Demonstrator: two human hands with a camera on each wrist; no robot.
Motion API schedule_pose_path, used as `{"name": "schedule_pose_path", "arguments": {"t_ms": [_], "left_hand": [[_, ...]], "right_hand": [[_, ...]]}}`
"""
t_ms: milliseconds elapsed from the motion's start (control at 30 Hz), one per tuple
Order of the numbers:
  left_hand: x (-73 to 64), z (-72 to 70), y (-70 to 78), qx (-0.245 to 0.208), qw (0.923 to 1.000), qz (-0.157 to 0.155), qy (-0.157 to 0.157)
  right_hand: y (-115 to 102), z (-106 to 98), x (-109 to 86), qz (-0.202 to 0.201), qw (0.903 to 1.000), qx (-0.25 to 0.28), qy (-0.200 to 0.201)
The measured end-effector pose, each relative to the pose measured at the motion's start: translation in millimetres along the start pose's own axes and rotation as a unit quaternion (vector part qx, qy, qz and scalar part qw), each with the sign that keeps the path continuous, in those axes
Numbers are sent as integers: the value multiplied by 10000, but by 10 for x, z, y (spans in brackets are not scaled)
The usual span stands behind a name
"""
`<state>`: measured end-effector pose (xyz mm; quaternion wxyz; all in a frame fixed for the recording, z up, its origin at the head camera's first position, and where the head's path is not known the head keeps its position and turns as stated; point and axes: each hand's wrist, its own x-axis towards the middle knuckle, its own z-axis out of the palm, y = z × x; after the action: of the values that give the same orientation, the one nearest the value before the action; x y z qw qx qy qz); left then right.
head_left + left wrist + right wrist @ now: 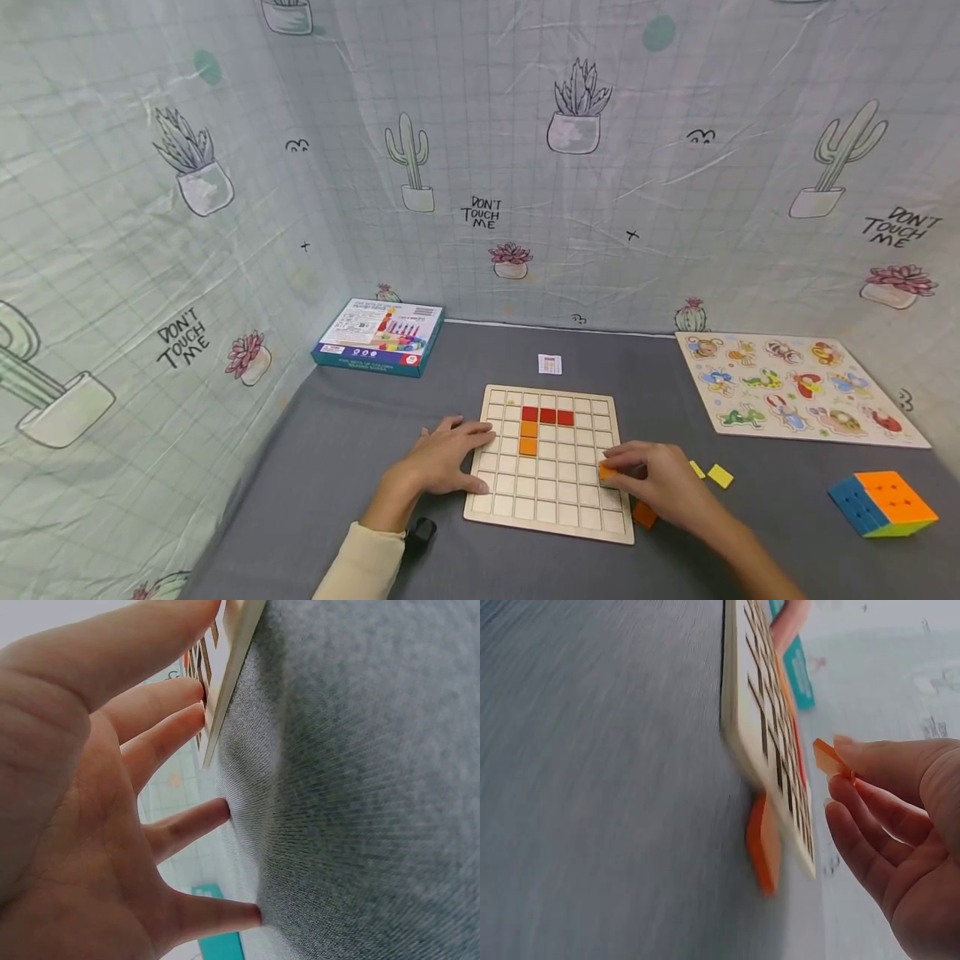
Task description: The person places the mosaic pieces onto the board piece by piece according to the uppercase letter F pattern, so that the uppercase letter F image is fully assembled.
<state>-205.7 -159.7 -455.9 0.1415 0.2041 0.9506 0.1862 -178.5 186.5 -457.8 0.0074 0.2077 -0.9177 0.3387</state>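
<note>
An orange tile (pixel 605 472), pinched between thumb and fingertips of the right hand (pixel 656 479), is over the right side of a gridded board (pixel 551 492); placing seems underway, calling for a flat lowering into one square. The left hand (pixel 447 458) spreads wide at the opposite edge. Only the right wrist view shows the tile's gap above the board.

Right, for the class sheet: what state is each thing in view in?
Grid board: flat, partly filled
Three red tiles: set in a row
Two orange tiles: set in a column
Held orange tile: pinched in the right hand
Loose orange piece: beside the board
Yellow tiles: loose
Left hand: spread at the board's edge
Insect board: flat, looks full
Cube: visible faces each one colour
Box: flat, looks closed
Small card: flat
</note>
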Motion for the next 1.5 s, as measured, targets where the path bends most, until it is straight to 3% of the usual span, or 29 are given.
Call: {"name": "schedule_pose_path", "arguments": {"t_ms": [300, 633, 1100, 1500], "left_hand": [[13, -4, 18, -8, 10000, 9, 2], [42, -10, 28, 9, 10000, -70, 51], [39, -18, 30, 66, 10000, -54, 26], [17, -9, 14, 5, 9999, -89, -49]], "right_hand": [[-286, 305, 276, -176, 9980, 591, 168], [-500, 608, 485, -159, 9969, 710, 288], [-563, 815, 528, -41, 9979, 305, 577], [-581, 861, 528, 103, 9973, 421, 590]]}}
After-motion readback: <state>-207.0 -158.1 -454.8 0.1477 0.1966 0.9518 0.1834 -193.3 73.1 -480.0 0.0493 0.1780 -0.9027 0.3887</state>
